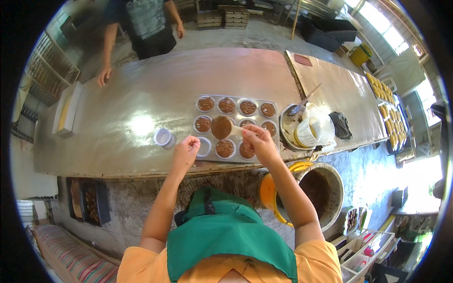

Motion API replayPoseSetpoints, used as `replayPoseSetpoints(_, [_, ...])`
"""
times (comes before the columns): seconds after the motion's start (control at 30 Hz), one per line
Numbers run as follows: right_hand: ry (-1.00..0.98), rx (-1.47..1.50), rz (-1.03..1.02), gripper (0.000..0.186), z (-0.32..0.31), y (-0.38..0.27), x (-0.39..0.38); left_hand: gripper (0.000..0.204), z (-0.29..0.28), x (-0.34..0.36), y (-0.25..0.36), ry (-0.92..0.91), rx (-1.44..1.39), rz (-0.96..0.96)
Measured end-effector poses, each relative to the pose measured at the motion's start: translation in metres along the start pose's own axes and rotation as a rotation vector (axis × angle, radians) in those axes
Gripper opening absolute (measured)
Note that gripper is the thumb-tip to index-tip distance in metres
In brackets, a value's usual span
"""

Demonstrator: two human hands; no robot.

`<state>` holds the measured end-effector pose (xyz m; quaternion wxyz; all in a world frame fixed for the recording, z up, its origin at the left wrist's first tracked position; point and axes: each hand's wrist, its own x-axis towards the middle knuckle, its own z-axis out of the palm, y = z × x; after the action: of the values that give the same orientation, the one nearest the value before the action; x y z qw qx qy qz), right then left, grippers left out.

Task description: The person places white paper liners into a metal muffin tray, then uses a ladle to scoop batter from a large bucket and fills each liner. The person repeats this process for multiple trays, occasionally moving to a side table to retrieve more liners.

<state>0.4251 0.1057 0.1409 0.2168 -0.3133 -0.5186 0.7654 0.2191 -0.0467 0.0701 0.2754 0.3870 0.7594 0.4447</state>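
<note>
My right hand (258,140) grips the pale handle of a scoop (222,127), which is full of brown batter and held over the muffin tray (260,159). Paper liners with brown batter, such as this filled liner (225,148), sit in most of the tray's cups. At the near left corner is an empty white liner (204,147). Beside it my left hand (188,148) has its thumb and fingers pressed together; whether anything is between them is hidden. To its left on the table stands a stack of paper liners (164,137).
A metal basin (284,125) holding a white tub (311,132) stands right of the tray. A batter-smeared bucket (337,188) and a yellow bucket (270,191) are below the table's edge. A white box (68,108) lies far left. Another person (146,28) stands across the table.
</note>
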Motion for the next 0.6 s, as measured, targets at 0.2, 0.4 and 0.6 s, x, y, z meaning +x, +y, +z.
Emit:
replayPoseSetpoints(0.2, [-0.027, -0.874, -0.485, 0.009, 0.061, 0.043, 0.011, 0.02, -0.039, 0.007, -0.041, -0.001, -0.019, -0.034])
replayPoseSetpoints(0.4, [-0.042, -1.246, -0.699, 0.005, 0.081, 0.062, 0.003, 0.026, -0.038, 0.013, -0.042, -0.085, 0.076, -0.044])
replayPoseSetpoints(0.6, [0.034, -1.283, -0.761, 0.011, 0.096, 0.055, -0.012, 0.025, -0.031, 0.018, -0.044, -0.079, 0.18, 0.033])
